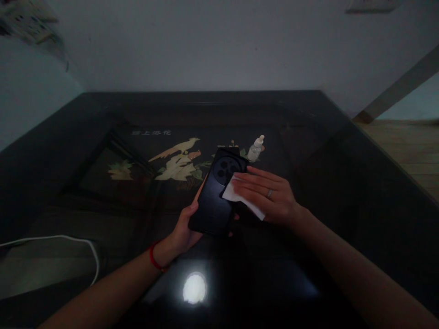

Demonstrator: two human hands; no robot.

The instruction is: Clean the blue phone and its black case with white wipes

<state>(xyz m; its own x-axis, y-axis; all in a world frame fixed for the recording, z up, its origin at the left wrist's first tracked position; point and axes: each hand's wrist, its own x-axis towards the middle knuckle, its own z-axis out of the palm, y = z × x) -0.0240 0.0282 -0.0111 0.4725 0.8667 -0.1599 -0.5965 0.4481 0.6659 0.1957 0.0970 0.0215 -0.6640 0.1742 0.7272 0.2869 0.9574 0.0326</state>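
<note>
A dark smartphone (213, 205) is tilted up above the table, its back with a round camera module facing me. My left hand (187, 226) is closed around its lower part, thumb on the left edge and fingertips showing at the right. Against the phone's back, just below the cameras, my right hand (265, 194) presses a white wipe (235, 192) under its fingers. The wipe's lower corner hangs free beneath the palm. Beyond the phone, a small clear dropper bottle (254, 151) with a pale top stands upright on the table.
The glossy dark table (85, 219) bears an inlaid bird-and-flower picture (176, 167) and reflects a bright round light. A white cable (68, 236) curves at the left. Walls rise behind and at the left; a wooden floor (411, 151) shows at the right.
</note>
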